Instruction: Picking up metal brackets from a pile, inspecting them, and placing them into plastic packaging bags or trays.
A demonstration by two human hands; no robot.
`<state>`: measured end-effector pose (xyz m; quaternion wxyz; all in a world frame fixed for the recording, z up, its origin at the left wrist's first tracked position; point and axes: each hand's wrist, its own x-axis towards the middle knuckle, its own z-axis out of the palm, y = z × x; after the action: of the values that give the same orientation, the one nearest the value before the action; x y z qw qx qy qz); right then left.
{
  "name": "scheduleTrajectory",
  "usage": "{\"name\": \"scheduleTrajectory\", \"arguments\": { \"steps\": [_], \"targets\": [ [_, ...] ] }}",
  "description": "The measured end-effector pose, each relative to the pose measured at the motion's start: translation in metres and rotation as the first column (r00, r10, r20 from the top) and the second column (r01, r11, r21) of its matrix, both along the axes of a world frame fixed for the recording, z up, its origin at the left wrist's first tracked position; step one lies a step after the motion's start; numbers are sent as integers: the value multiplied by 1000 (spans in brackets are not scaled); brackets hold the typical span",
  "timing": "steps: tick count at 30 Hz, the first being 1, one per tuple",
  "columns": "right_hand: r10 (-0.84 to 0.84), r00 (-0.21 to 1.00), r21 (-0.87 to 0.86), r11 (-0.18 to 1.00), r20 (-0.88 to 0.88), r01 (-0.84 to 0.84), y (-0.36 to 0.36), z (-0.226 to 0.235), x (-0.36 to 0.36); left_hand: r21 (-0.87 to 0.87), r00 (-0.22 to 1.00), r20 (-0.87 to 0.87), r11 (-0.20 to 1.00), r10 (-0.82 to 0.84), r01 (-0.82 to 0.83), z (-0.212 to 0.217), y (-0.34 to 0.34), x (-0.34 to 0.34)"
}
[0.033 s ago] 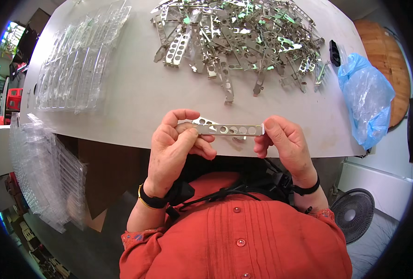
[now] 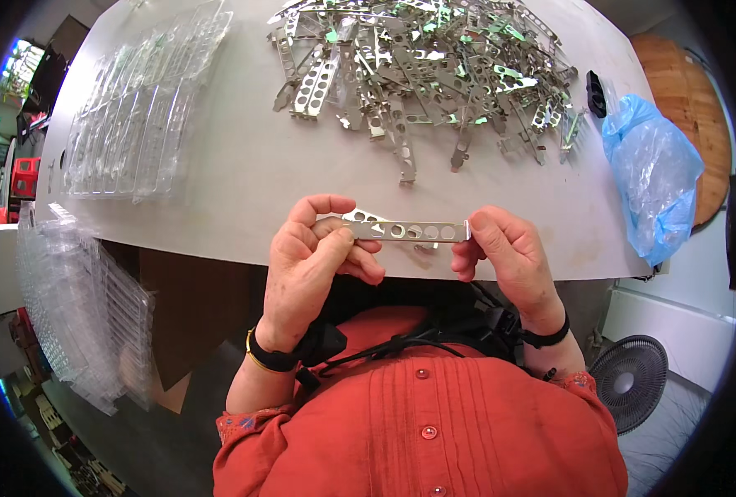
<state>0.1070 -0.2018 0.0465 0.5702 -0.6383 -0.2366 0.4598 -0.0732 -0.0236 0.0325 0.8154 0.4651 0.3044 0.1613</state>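
Note:
Near the front edge of the table, a slim silver metal bracket (image 2: 418, 231) with a row of round holes lies level between my hands. My left hand (image 2: 300, 263) is closed on its left end, thumb in front and fingers curled behind. At the bent tab on the other end, the thumb and fingers of my right hand (image 2: 513, 255) pinch it. A second perforated bracket (image 2: 365, 215) slants behind the first, next to my left fingers; part of it is hidden. A big heap of similar metal brackets (image 2: 434, 79) covers the far middle of the table.
Clear plastic trays (image 2: 144, 116) lie at the table's left, and more stacked trays (image 2: 86, 306) stand below its left edge. A blue plastic bag (image 2: 654, 178) and a small black object (image 2: 596, 94) are at the right. A fan (image 2: 629, 383) stands at lower right.

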Motion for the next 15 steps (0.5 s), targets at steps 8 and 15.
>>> {"name": "scheduleTrajectory", "arguments": {
  "steps": [8, 15],
  "targets": [
    [29, 1000, -37, 999, 9, -29, -1, 0, 2, 73, 999, 12, 996, 49, -50, 2, -1, 0],
    [-120, 946, 168, 983, 302, 71, 1, 2, 1, 311, 999, 39, 950, -23, 10, 7, -11, -1]
  ]
}}
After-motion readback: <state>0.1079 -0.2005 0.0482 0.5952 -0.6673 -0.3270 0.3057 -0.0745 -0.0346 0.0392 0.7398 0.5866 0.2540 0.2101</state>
